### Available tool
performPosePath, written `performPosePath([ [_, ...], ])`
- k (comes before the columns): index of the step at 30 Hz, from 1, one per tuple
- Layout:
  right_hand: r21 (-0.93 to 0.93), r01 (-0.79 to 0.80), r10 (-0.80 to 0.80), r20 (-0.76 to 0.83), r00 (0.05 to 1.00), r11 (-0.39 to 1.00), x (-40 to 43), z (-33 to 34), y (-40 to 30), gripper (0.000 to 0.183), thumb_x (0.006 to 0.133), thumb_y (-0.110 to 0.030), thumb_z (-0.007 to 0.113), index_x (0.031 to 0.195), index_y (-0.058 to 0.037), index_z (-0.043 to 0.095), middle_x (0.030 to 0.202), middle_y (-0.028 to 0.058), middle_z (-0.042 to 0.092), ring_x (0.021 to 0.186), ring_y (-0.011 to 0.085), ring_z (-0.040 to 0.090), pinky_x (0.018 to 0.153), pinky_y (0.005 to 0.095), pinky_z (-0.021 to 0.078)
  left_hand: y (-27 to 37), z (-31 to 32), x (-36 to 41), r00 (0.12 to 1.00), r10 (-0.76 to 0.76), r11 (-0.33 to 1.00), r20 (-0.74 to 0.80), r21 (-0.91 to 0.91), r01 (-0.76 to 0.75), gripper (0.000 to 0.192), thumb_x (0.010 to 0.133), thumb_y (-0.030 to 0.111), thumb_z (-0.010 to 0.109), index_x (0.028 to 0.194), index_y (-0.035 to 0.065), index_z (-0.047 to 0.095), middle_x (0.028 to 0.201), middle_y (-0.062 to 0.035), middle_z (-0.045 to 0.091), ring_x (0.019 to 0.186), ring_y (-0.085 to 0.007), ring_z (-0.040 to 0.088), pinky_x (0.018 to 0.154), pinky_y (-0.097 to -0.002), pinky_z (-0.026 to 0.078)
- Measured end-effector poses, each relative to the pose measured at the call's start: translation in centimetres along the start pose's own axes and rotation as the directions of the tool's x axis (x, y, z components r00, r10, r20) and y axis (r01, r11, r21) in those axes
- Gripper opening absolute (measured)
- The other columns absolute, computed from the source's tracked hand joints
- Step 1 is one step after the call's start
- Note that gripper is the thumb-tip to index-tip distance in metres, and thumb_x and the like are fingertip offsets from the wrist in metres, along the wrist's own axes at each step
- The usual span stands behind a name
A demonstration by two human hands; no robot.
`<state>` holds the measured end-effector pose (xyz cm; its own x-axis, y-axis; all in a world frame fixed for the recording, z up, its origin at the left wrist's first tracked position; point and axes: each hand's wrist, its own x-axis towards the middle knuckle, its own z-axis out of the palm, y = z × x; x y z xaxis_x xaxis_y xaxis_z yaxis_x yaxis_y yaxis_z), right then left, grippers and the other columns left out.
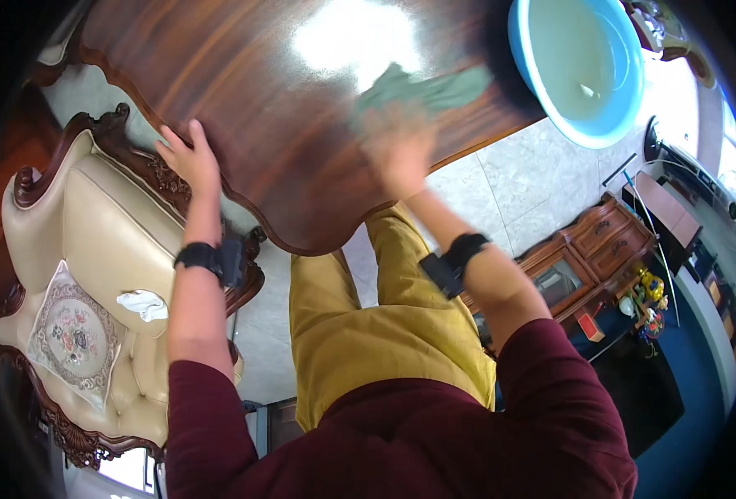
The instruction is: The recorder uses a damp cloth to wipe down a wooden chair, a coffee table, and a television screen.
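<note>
A polished dark-wood table [268, 125] with a scalloped edge stretches before me. My right hand [402, 137], blurred by motion, holds a green cloth [436, 93] against the tabletop. The cloth lies bunched under the fingers and trails off to the right. At the table's left edge rests my left hand [193, 159], fingers apart, with nothing in it. A light-blue plastic basin [527, 75] of cloudy water sits at the right end of the table, and a small pale bit floats inside.
A cream tufted armchair [93, 206] with carved wood stands left, bearing an embroidered cushion [75, 337] and a white tissue or cloth [143, 305]. On the right are a wooden cabinet [592, 249] with ornaments and a long-handled floor squeegee [645, 212]. Pale floor tiles [492, 181] show between.
</note>
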<state>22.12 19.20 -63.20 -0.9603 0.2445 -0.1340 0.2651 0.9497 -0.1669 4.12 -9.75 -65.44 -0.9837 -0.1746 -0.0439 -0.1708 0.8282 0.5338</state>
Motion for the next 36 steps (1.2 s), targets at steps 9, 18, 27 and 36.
performPosePath([
  [9,0.355,0.779,-0.852,0.124,0.509,0.517,-7.0,2.0,-8.0,0.044,0.087,-0.032,0.057,0.131,-0.0323,0.058,0.154,-0.0077,0.035,0.145,0.0241,0.024,0.12,0.054,0.0129,-0.4,-1.5,-6.0,0.926,-0.077,0.986,0.37,0.168,0.014,0.082,0.094,0.05,0.054,0.156,0.0135,0.014,0.163,-0.0156,0.006,0.149,-0.03,0.017,0.117,-0.0427,0.024],
  [18,-0.037,0.451,-0.453,-0.088,0.887,0.892,1.9,-2.2,13.8,0.047,0.088,-0.03,0.061,0.134,-0.026,0.054,0.133,0.0074,0.057,0.124,0.0315,0.052,0.1,0.0455,0.0452,-0.9,-1.4,-5.5,0.91,-0.025,0.999,0.414,0.052,0.004,0.089,0.093,0.048,0.057,0.156,0.0077,0.009,0.161,-0.0211,-0.004,0.15,-0.0332,0.006,0.12,-0.036,0.015],
  [27,0.247,0.296,-0.199,-0.353,0.914,0.923,0.8,-1.3,9.4,0.048,0.081,-0.025,0.065,0.119,0.0027,0.057,0.124,0.0243,0.053,0.12,0.042,0.048,0.103,0.049,0.039,-1.6,-6.4,-5.2,0.718,-0.124,0.962,0.685,-0.095,0.256,0.085,0.094,0.054,0.053,0.154,0.0053,0.02,0.162,-0.0149,0.016,0.15,-0.0258,0.014,0.119,-0.0377,0.013],
  [36,0.093,0.297,-0.28,-0.161,0.946,0.95,-10.4,2.2,-8.6,0.019,0.084,-0.023,0.057,0.094,-0.0179,0.072,0.102,-0.0001,0.064,0.107,0.0215,0.056,0.088,0.0452,0.039,-6.9,-7.6,-15.3,0.726,-0.228,0.956,0.649,0.009,0.293,0.07,0.096,0.042,0.057,0.151,0.0058,0.032,0.153,-0.0158,0.038,0.136,-0.025,0.041,0.11,-0.0341,0.031],
])
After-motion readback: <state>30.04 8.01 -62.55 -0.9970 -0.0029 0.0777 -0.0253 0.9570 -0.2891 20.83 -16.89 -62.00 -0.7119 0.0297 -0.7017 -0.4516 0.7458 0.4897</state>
